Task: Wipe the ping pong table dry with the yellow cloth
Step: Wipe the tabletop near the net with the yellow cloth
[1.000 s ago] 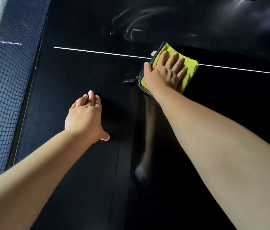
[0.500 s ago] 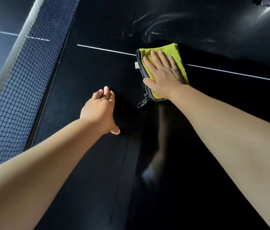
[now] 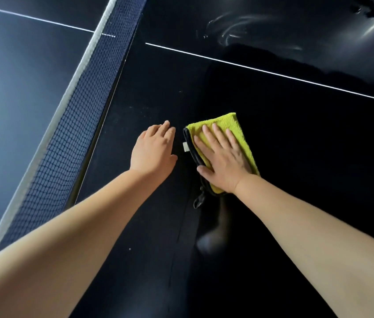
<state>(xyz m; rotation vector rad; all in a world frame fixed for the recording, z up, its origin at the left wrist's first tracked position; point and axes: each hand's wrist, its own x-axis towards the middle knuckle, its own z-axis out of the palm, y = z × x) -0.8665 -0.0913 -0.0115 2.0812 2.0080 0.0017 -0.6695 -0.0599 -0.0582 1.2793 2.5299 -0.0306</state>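
The scene is dimly lit and the table [image 3: 307, 168] is rendered almost black. Glare is thrown on wet streaks [image 3: 239, 28] at upper right, where light enters. The net [image 3: 66, 134] is bowed by wide-angle distortion

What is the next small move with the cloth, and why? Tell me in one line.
Probably slide the cloth forward, past the white line, toward the wet streaks. The right hand presses flat on the cloth well short of that line, the streaks gleam beyond it, and the left hand rests on the table beside the cloth, out of that path.
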